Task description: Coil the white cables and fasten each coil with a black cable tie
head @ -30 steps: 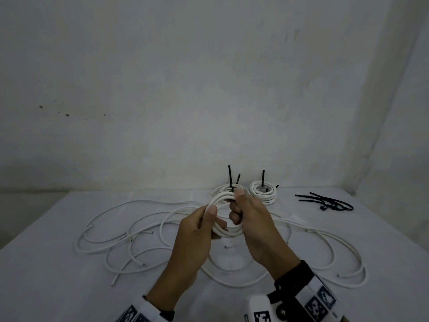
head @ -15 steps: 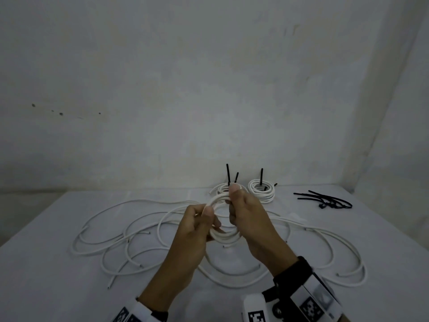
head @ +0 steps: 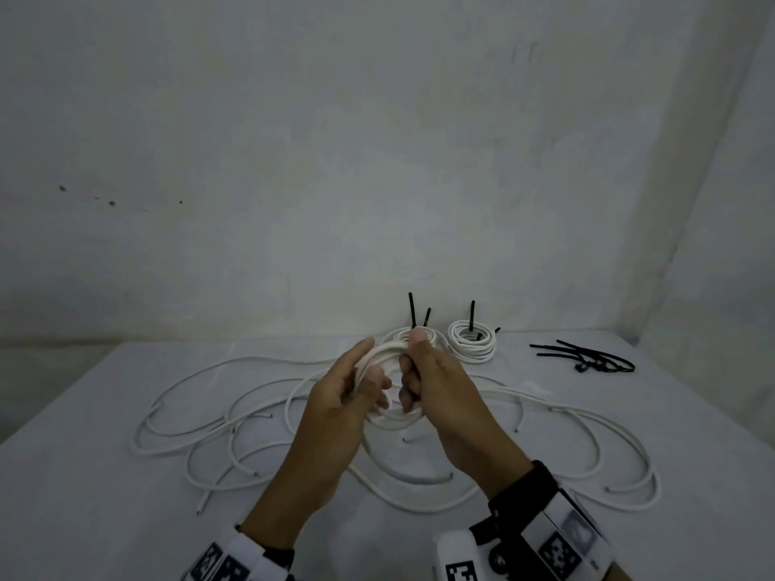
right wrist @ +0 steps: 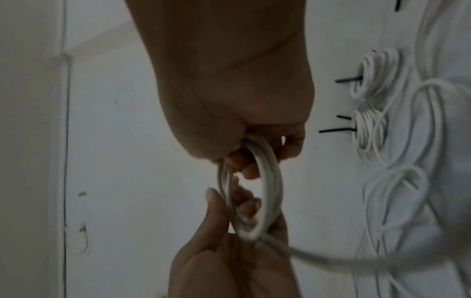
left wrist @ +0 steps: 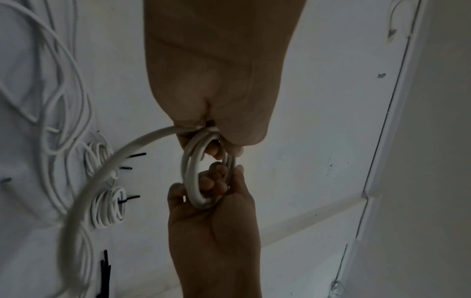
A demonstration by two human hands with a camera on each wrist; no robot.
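Observation:
Above the table's middle, both hands hold a small coil of white cable [head: 390, 419]. My left hand [head: 371, 362] grips its left side, thumb on the top strand. My right hand [head: 413, 366] pinches the right side, thumb on top and fingers through the ring. In the left wrist view the coil [left wrist: 190, 177] hangs between the hands and its loose tail [left wrist: 102, 175] trails off to the table. The right wrist view shows the same coil [right wrist: 267, 191]. A pile of black cable ties [head: 587, 358] lies at the far right.
Two tied coils [head: 472, 343] with black tie ends sticking up stand by the back wall, one partly behind my right thumb. Loose white cables [head: 201, 417] sprawl over the white table [head: 84, 496] on both sides of the hands. Walls close the back and right.
My left thumb has slid up from the coil's left side to its top strand, laying more cable onto the ring. The right hand has kept its grip.

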